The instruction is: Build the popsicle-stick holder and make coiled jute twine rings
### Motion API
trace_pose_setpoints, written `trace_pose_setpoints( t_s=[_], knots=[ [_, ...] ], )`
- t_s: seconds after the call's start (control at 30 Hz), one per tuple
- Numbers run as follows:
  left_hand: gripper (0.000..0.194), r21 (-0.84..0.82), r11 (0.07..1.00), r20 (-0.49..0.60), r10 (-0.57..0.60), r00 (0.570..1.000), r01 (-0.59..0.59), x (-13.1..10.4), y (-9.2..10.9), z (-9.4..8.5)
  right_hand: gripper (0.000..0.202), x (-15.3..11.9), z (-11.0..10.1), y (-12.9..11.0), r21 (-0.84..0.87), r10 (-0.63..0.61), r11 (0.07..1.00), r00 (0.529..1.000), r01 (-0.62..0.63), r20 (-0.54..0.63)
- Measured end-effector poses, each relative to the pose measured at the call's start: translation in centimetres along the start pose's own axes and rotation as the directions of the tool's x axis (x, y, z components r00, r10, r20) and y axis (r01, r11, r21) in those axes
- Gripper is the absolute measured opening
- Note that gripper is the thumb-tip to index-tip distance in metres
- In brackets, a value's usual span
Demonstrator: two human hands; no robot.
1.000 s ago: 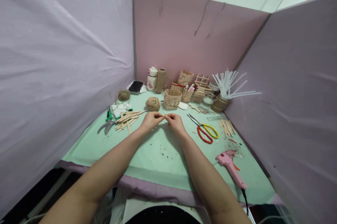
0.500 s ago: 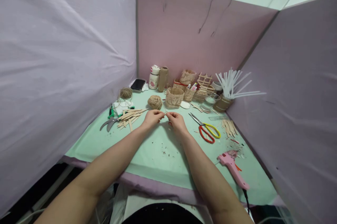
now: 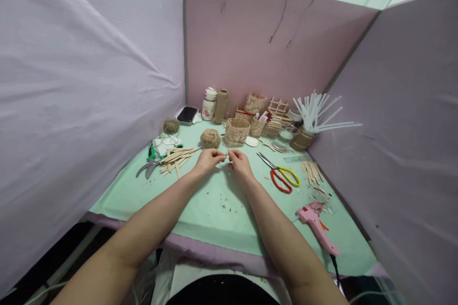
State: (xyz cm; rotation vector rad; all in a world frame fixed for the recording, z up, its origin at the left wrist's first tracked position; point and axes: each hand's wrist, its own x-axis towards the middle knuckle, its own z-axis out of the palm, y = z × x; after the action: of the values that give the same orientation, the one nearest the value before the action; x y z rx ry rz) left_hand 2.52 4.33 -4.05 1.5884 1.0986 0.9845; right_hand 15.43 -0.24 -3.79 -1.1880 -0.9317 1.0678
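Small tan strand (image 3: 226,153), one only, is between the fingertips of the two hands, over the middle of the counter (image 3: 143,205); it is too small to make out fully. From the left, one pair of shears (image 3: 148,169) lies beside a pile of flat sticks (image 3: 179,158) too jumbled to count. There are two balls of twine: a darker ball (image 3: 171,126) near one phone (image 3: 187,115), and a lighter ball (image 3: 210,138) just beyond the left hand (image 3: 210,159). That hand's grip is a pinch of thumb and forefinger on the strand, its forearm slanting in from the lower left. One wooden basket (image 3: 237,132) stands just beyond the right hand (image 3: 240,162), whose grip also pinches the strand, forearm slanting in from the lower right. Farther right are one pair of scissors (image 3: 275,169) with one red and one yellow handle, one glass bowl (image 3: 284,138) and one pink glue gun (image 3: 317,227), its handle angled towards the near edge
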Motion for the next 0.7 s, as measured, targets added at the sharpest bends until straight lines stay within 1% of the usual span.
trace_pose_setpoints(
  t_s=[0.13,0.4,0.53,0.7],
  knots=[
    [0.015,0.030,0.999,-0.043,0.011,0.999,-0.010,-0.2,0.3,0.2,0.032,0.2,0.1,0.5,0.028,0.012,1.000,1.000,-0.011,-0.015],
    [0.015,0.100,0.993,-0.036,0.060,0.998,-0.056,-0.6,0.1,0.2,0.032,1.3,-0.2,1.5,0.132,0.041,0.991,0.998,-0.035,-0.045],
    [0.017,0.101,0.992,-0.028,0.076,0.997,-0.073,-0.7,-0.1,0.4,0.034,1.4,-0.5,1.3,0.186,0.065,0.981,0.997,-0.056,-0.045],
    [0.025,0.073,0.995,-0.078,0.074,0.994,-0.069,-0.7,0.0,0.5,0.032,1.3,-0.7,0.4,0.186,0.128,0.974,0.992,-0.127,0.006]
  ],
)
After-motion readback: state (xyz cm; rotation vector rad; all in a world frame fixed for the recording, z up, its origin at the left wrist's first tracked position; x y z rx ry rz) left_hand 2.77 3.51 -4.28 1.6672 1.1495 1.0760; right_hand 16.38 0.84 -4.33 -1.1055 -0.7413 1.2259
